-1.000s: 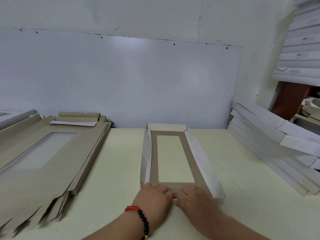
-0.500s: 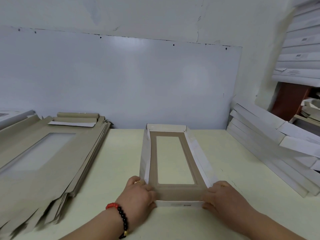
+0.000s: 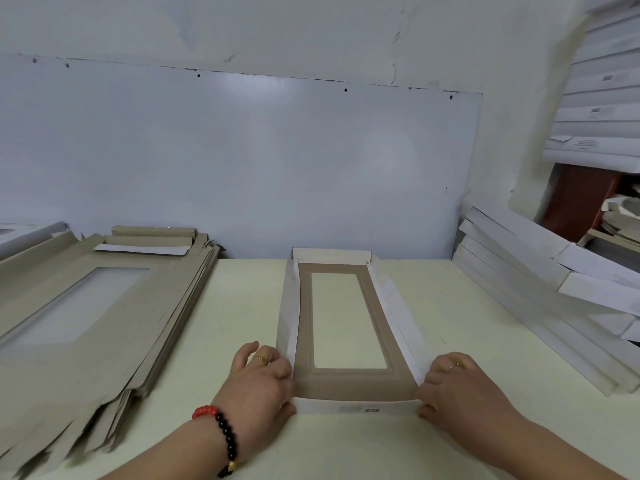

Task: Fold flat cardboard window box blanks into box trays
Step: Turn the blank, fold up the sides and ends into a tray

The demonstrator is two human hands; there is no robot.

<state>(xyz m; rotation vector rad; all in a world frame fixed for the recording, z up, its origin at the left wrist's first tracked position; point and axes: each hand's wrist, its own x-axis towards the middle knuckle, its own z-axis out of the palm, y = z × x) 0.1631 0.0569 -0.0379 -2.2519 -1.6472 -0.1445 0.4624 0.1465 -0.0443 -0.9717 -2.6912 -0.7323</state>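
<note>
box tray [image 3: 346,327] is lying mid-table [image 3: 450,427], nearly formed: far end wall and both long sides are raised, near end flap is being held up. left hand [image 3: 258,382] and right hand [image 3: 457,386] are gripping the two near corners, fingers curled. stack of flat blanks [image 3: 86,317] at left is waiting to be folded.

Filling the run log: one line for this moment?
left hand: grips tray near-left corner | right hand: grips near-right corner | flat blanks: stacked left
</note>
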